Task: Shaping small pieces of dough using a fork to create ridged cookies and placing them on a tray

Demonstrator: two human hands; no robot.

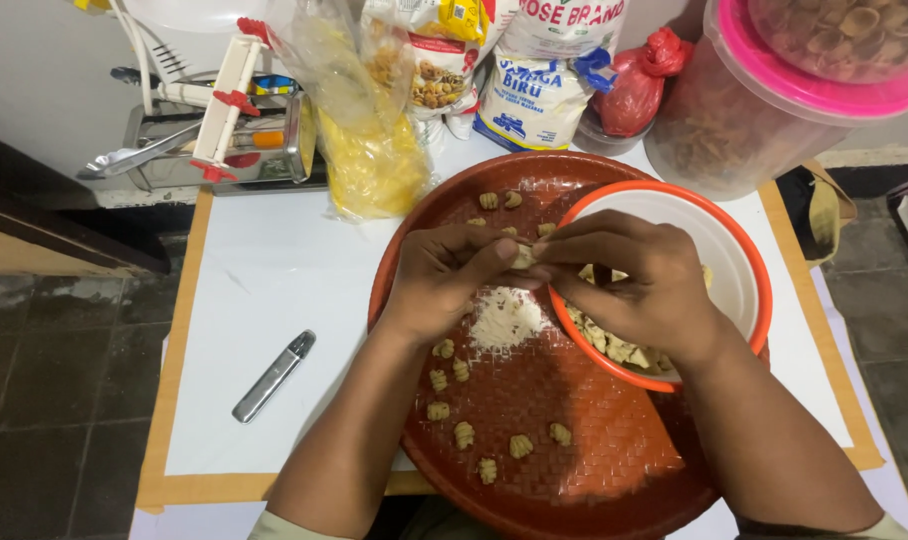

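We hold a small pale lump of dough pinched between the fingertips of our left hand and right hand, both curled nearly closed around it. Squeezed too hard, it could smear or slip down onto the round red woven tray just below our hands. It looks soft, beige and mostly hidden by our fingers.

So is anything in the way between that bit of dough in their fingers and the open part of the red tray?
Nothing visible. The dough piece sits pinched between left hand and right hand, directly above the red tray; only the flour pile lies beneath.
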